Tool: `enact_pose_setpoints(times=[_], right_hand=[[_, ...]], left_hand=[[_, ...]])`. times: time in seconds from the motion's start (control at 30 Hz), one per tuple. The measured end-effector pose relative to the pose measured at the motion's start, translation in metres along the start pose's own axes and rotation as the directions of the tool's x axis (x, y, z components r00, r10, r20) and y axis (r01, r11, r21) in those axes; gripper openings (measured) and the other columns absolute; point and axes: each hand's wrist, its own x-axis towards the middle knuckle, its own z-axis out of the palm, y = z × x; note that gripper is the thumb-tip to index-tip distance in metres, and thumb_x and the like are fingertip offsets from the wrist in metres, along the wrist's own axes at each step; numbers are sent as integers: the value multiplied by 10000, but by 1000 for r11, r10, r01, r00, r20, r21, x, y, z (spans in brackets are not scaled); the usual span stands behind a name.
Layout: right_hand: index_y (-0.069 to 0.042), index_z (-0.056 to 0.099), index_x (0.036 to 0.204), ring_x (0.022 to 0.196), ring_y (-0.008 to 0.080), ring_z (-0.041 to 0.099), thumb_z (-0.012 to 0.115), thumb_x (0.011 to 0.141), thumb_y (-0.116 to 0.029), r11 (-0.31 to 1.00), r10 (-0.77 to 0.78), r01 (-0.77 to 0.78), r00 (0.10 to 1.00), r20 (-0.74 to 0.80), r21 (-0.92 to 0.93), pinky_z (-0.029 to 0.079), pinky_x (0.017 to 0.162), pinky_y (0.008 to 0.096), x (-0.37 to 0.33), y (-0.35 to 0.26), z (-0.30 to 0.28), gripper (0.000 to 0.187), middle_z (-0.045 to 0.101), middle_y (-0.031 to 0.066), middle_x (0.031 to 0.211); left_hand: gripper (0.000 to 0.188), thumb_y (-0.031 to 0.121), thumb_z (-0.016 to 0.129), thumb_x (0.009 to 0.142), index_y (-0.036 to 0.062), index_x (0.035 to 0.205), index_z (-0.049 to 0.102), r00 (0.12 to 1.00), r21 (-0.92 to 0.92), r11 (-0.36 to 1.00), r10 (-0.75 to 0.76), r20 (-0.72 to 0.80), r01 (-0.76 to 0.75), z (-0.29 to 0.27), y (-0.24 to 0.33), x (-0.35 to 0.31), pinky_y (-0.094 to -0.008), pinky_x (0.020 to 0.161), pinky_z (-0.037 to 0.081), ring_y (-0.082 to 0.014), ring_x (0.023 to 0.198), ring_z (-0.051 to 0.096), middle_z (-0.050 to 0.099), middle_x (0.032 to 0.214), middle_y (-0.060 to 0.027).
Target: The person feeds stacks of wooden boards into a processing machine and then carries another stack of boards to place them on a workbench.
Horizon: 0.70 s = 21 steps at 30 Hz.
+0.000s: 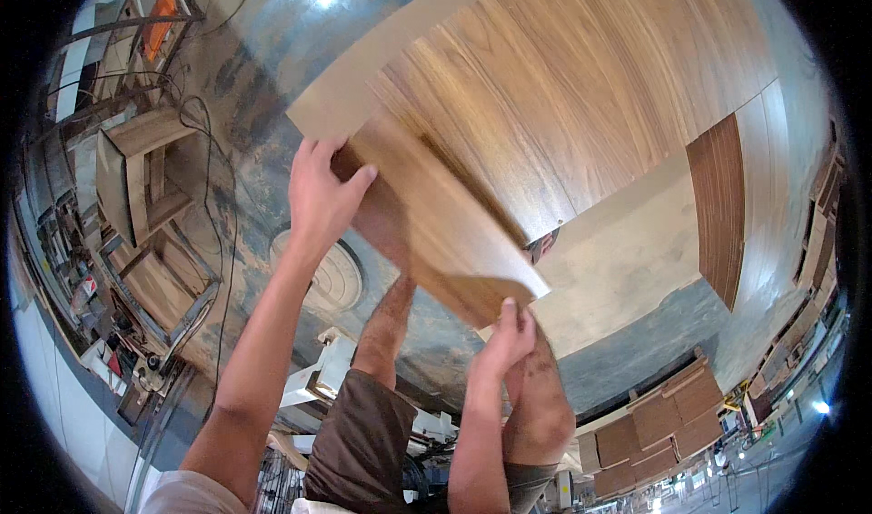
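A wood-grain plank (445,219) is held tilted between my two hands, in front of my legs. My left hand (322,192) grips its left end, with the thumb over the upper face and the fingers at the edge. Near the plank's right end, my right hand (505,340) pinches the near edge. Just beyond lies a wide surface of similar wood-grain planks (572,87), set side by side on a beige sheet (609,260). A dark gap shows between the held plank and that surface.
Dark brown strips (718,210) lie at the right of the surface. To the left stand a wooden box frame (136,182) and a loose cable (209,164). A round disc (329,273) is on the floor by my left forearm. Brown cartons (654,428) are stacked at lower right.
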Motion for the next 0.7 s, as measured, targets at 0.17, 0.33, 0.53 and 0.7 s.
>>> enact_pose_setpoints(times=[0.17, 0.33, 0.53, 0.7], right_hand=[[14, 600, 1038, 886, 150, 600, 653, 893, -112, 994, 107, -108, 994, 17, 29, 480, 704, 308, -19, 59, 11, 199, 636, 83, 1010], [-3, 582, 1067, 928, 152, 552, 722, 839, -136, 973, 232, -233, 968, 95, -7, 456, 822, 317, 18, 132, 50, 298, 605, 65, 1036], [-69, 501, 1225, 1050, 247, 519, 733, 837, -288, 922, 387, -385, 913, 126, -42, 437, 898, 395, 61, 142, 119, 502, 551, 101, 1137], [-82, 471, 1296, 1103, 279, 502, 700, 851, -348, 930, 367, -358, 916, 163, -83, 405, 961, 433, 99, 151, 159, 567, 512, 123, 1212]], left_hand=[[446, 208, 745, 715, -14, 1083, 626, 994, 52, 994, -100, 42, 98, 19, -79, -20, -414, 902, 448, -369, 1036, 543, 585, 1045, -193], [393, 231, 722, 726, 18, 1050, 661, 991, 89, 992, -93, 96, 85, 66, -134, 16, -424, 894, 462, -365, 1014, 571, 626, 1029, -180], [360, 266, 712, 768, 39, 1043, 664, 993, 98, 994, 38, 113, -49, 161, -176, 88, -448, 894, 490, -381, 1062, 583, 630, 1096, -194], [445, 348, 742, 766, 49, 1079, 642, 988, 180, 984, -46, 146, 20, 187, -181, 139, -475, 875, 503, -403, 1043, 585, 613, 1113, -189]])
